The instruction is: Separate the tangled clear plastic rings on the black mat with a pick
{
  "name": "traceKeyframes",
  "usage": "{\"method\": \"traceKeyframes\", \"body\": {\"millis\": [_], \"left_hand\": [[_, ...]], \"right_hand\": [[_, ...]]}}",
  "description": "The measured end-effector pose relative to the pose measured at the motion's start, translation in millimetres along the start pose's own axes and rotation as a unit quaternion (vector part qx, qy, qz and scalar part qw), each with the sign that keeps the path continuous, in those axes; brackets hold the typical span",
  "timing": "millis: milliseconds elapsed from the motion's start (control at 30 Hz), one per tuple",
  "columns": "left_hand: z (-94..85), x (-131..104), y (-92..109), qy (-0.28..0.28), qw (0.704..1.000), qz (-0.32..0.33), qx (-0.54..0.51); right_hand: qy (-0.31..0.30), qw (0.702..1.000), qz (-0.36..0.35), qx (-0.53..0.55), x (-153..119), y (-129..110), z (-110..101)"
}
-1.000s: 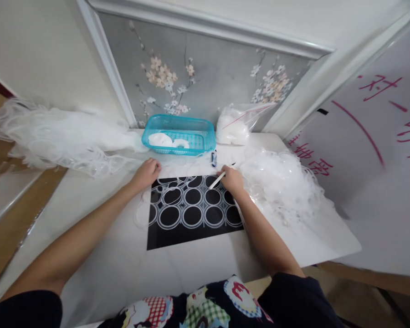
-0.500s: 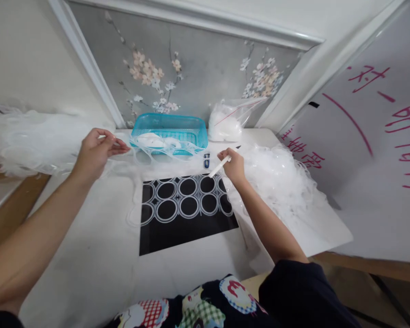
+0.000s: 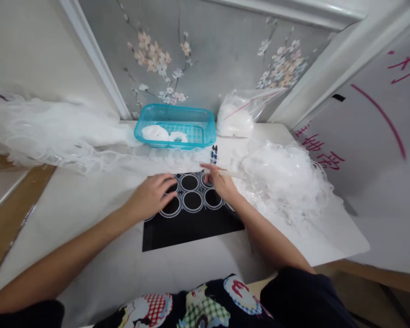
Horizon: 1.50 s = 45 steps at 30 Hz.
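Observation:
My left hand (image 3: pixel 152 195) rests over the left end of a black sheet (image 3: pixel 187 234), its fingers spread apart on a translucent strip of joined white rings (image 3: pixel 192 200). My right hand (image 3: pixel 221 183) is at the sheet's upper right, fingertips on the strip. Tucked in its grip is a thin white stick-like tool (image 3: pixel 233 174), pointing to the right; its exact kind cannot be made out. Just beyond the right fingers lies a small dark blue object (image 3: pixel 214 154).
A blue plastic basket (image 3: pixel 210 136) holding white round pieces stands at the back. Beside it is a clear zip bag (image 3: pixel 237 119) of white material. Tangled white rings pile up on the right (image 3: pixel 283 177), and more ring strips (image 3: pixel 61 132) spread over the left.
My left hand has come down and right from the raised strip onto the black sheet. The strip by the basket now lies lower. My right hand has turned, swinging the white tool rightward.

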<state>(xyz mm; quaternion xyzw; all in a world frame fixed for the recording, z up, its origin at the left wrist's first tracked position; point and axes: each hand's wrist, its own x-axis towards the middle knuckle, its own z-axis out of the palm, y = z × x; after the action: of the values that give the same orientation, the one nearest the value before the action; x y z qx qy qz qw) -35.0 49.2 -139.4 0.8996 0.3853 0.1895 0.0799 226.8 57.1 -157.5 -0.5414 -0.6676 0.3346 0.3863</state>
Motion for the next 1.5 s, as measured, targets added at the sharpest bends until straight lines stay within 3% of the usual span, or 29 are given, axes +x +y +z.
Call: {"method": "traceKeyframes", "body": {"millis": [133, 367, 667, 933, 1167, 1267, 1400, 1500], "left_hand": [[29.8, -17.6, 31.5, 0.01, 0.994, 0.103, 0.047], [48.8, -39.1, 28.3, 0.002, 0.989, 0.122, 0.081], [55.5, -43.4, 30.0, -0.044, 0.992, 0.1, 0.061], [52.6, -42.2, 32.4, -0.04, 0.99, 0.106, 0.079], [53.0, -41.8, 33.0, -0.037, 0.987, 0.116, 0.103], [55.3, -43.6, 30.8, -0.048, 0.99, 0.103, 0.078], [56.1, -45.9, 29.5, -0.08, 0.991, 0.091, 0.048], [52.5, -46.4, 31.2, -0.106, 0.991, 0.083, 0.022]], "right_hand": [[-0.052, 0.996, -0.014, 0.065, -5.5, 1.3, 24.8], [-0.041, 0.995, 0.016, 0.089, -17.7, 12.3, 39.8], [-0.046, 0.993, 0.038, 0.106, -20.3, 10.0, 39.8], [-0.026, 0.991, 0.056, 0.119, -22.3, 11.1, 39.7], [-0.042, 0.997, -0.018, 0.065, -18.5, 11.4, 38.2], [-0.027, 0.994, -0.103, -0.007, -23.7, 11.3, 38.4], [-0.067, 0.965, -0.204, -0.15, -37.8, 13.7, 43.8], [-0.099, 0.941, -0.247, -0.209, -29.4, 13.4, 37.5]]}}
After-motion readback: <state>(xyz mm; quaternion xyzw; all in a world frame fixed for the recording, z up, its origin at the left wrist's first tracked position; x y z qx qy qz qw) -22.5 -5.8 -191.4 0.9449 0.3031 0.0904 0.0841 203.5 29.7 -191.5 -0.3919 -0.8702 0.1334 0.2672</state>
